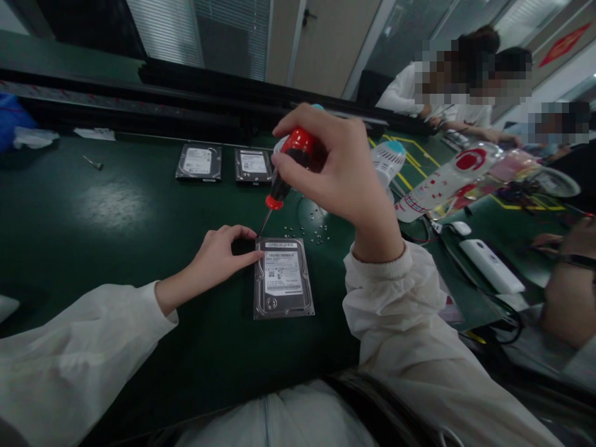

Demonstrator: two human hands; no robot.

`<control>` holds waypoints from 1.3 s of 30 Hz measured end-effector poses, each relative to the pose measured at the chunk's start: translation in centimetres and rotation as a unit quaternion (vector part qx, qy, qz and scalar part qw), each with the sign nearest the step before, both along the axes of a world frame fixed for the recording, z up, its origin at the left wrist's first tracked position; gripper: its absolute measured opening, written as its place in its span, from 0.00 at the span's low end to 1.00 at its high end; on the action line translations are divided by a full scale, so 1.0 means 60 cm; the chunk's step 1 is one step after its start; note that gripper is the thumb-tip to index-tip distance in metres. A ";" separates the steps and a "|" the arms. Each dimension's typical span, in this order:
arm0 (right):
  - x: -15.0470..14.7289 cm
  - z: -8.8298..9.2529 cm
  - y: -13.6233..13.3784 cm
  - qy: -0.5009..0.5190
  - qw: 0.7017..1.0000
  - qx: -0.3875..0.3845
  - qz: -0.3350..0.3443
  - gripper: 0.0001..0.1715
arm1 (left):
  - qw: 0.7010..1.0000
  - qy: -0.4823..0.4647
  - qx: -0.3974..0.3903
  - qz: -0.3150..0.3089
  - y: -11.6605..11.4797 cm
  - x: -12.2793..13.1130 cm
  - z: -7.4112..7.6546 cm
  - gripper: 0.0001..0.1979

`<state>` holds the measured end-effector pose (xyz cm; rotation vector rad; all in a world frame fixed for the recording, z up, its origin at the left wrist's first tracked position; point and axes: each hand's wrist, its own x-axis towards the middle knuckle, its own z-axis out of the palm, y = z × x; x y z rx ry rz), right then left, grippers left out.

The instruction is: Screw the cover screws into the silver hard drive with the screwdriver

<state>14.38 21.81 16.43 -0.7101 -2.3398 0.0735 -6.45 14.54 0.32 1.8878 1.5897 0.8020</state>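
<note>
A hard drive [282, 278] lies flat on the dark green table [93, 217] in front of me, label up. My right hand [333, 164] is closed round the red and black handle of a screwdriver [288, 167], whose thin tip comes down at the drive's far left corner. My left hand [222, 253] rests beside that corner, fingers curled, thumb and forefinger touching the drive's edge close to the tip. Whether anything small is pinched there I cannot make out.
Two more hard drives [198, 161] [253, 165] lie farther back. Several loose screws [316, 233] are scattered just beyond the near drive. A white fan [388, 160], a plastic bottle [442, 183] and white devices with cables [491, 266] crowd the right. Other people work at the far right.
</note>
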 end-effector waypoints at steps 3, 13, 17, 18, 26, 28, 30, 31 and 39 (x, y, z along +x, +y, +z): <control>0.001 -0.001 0.002 0.004 0.999 -0.003 0.036 0.13 | 1.000 0.002 0.001 0.001 -0.001 0.002 0.002 0.23; 0.001 -0.002 -0.003 -0.018 0.999 -0.016 0.042 0.10 | 1.000 0.012 0.003 0.004 -0.001 0.001 0.003 0.23; 0.000 -0.001 -0.002 -0.011 0.998 -0.034 0.043 0.11 | 1.000 0.007 -0.002 0.005 -0.001 -0.001 0.000 0.24; -0.001 -0.001 -0.001 -0.007 0.999 -0.036 0.031 0.11 | 1.000 0.007 -0.001 0.006 -0.001 -0.001 0.000 0.24; 0.003 0.000 -0.001 -0.018 0.999 -0.030 0.038 0.08 | 1.000 0.000 -0.002 0.002 -0.001 0.000 0.002 0.24; 0.003 0.000 -0.002 -0.005 0.999 -0.035 0.022 0.10 | 1.000 0.000 0.001 0.002 -0.001 0.001 0.003 0.23; 0.001 -0.001 -0.002 0.001 0.999 -0.034 0.011 0.14 | 1.000 0.001 0.007 0.002 -0.002 0.002 0.005 0.22; 0.001 -0.002 -0.001 0.002 1.000 -0.030 0.009 0.14 | 1.000 0.002 0.008 0.001 -0.002 0.002 0.005 0.22; 0.002 0.000 -0.002 -0.014 0.999 -0.031 0.012 0.11 | 1.000 0.008 0.006 0.002 -0.001 0.001 0.005 0.22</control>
